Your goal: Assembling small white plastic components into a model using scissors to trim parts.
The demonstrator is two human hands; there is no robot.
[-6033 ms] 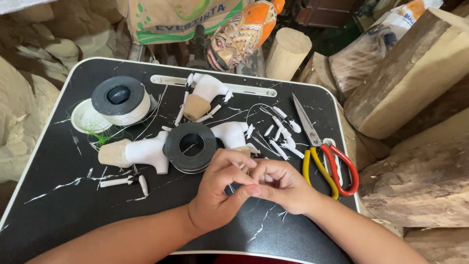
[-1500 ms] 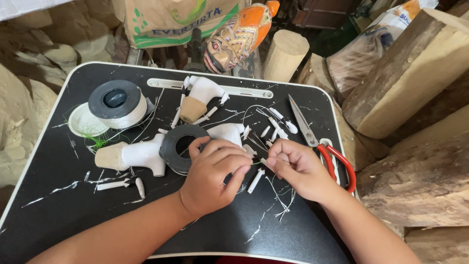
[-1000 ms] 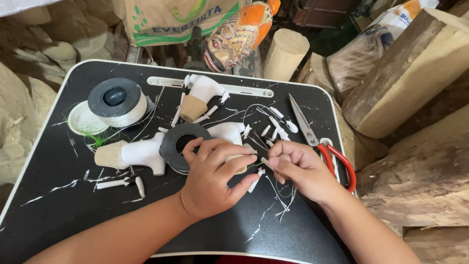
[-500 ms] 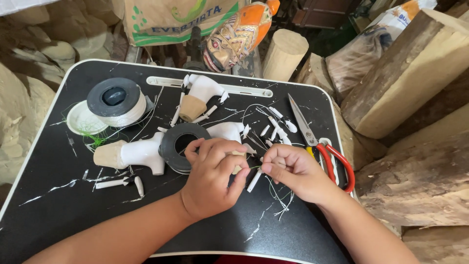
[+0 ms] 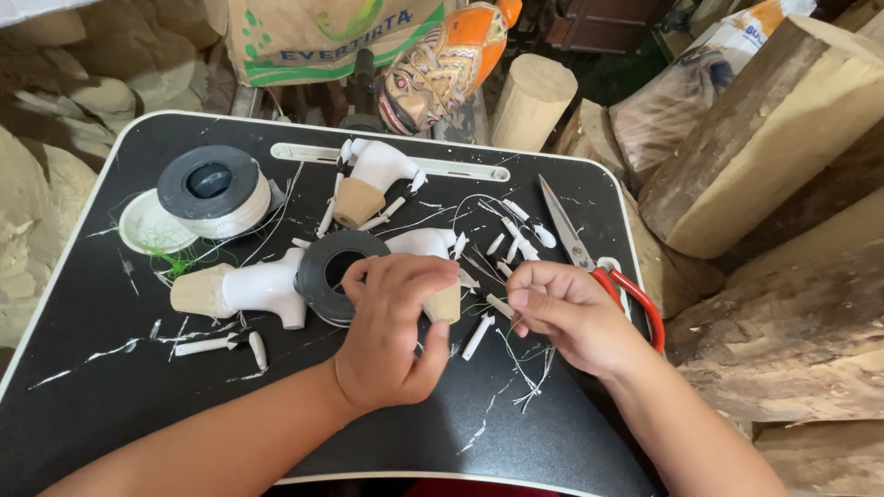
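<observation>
My left hand (image 5: 394,333) is curled over a white carved wooden piece with a bare tan end (image 5: 444,293) near the middle of a black tray table (image 5: 92,368). A short way to the right, my right hand (image 5: 564,315) pinches a thin pale thread (image 5: 527,368) whose strands trail down onto the table. A small white stick (image 5: 479,335) lies between the two hands. A black tape ring (image 5: 324,267) sits just left of my left hand.
Two more white carved pieces (image 5: 241,289) (image 5: 372,179) lie on the table, with a thread spool (image 5: 214,191), a white lid (image 5: 140,226), several small white sticks (image 5: 517,232) and red-handled scissors (image 5: 589,260). A painted mask (image 5: 444,61) and wood logs (image 5: 773,129) stand behind and to the right.
My hands, joined at the table's front six seconds ago, have parted. The left has moved up onto the white carved piece; the right has shifted right with the thread.
</observation>
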